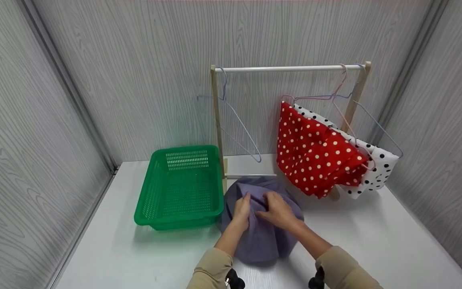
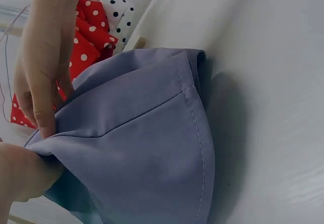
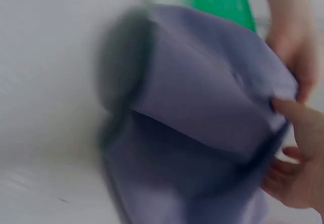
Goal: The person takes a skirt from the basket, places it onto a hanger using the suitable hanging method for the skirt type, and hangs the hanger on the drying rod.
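A plain purple skirt (image 1: 261, 237), flared and loosely folded, hangs bunched from both hands over the white table. My left hand (image 1: 242, 210) grips its upper edge on the left, with part of the fingers hidden by the cloth. On the other side my right hand (image 1: 277, 210) pinches the same edge between thumb and fingers. In the left wrist view the skirt (image 2: 147, 133) shows a stitched hem and a seam, the right hand (image 2: 45, 72) reaching down to the cloth. The right wrist view is blurred; there the thumb of my right hand (image 3: 301, 158) presses on the fabric.
A green plastic basket (image 1: 219, 192) stands left of the skirt. Behind is a rack with a white rail (image 1: 279, 69) and wooden posts. A bare blue hanger (image 1: 241, 120) hangs at its left; red polka-dot (image 1: 315, 148) and white dotted garments (image 1: 383, 164) hang at right.
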Action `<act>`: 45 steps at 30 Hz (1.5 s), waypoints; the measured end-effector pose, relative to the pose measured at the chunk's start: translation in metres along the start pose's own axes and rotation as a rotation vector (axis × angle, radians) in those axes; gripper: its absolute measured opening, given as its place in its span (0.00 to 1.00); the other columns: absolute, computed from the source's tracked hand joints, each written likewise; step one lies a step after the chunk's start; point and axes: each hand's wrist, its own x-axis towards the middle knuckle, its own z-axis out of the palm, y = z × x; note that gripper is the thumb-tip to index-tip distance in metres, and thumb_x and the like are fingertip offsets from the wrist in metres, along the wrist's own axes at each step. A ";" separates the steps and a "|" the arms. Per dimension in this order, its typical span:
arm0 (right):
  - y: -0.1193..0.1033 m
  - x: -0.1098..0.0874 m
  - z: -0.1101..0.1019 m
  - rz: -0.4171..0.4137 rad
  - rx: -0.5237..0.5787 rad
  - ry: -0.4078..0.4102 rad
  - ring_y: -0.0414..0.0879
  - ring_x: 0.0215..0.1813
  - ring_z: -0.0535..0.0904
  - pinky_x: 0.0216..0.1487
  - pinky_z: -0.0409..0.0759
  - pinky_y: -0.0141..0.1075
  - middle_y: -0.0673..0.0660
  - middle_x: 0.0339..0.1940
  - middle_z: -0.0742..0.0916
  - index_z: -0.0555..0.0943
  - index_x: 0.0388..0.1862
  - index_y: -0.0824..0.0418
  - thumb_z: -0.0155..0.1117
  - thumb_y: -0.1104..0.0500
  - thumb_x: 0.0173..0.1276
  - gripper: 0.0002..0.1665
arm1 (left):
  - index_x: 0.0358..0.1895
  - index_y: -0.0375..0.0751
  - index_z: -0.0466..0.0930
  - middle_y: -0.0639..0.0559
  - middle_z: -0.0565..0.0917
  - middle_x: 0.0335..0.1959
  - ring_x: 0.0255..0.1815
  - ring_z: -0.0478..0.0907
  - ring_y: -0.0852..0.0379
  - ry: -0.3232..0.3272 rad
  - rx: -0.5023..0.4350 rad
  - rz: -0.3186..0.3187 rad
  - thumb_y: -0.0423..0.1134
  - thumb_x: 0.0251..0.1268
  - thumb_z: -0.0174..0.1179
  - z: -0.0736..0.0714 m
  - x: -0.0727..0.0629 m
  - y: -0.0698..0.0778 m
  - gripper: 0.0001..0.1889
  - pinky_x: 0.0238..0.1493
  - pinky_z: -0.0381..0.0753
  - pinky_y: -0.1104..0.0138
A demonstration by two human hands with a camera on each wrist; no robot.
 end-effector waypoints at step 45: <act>0.037 0.030 -0.131 -0.326 -0.156 0.187 0.52 0.37 0.81 0.43 0.79 0.44 0.59 0.33 0.84 0.80 0.39 0.66 0.61 0.80 0.51 0.18 | 0.29 0.37 0.82 0.46 0.78 0.36 0.39 0.73 0.48 0.147 0.903 0.721 0.29 0.49 0.59 -0.014 0.020 0.005 0.04 0.40 0.72 0.57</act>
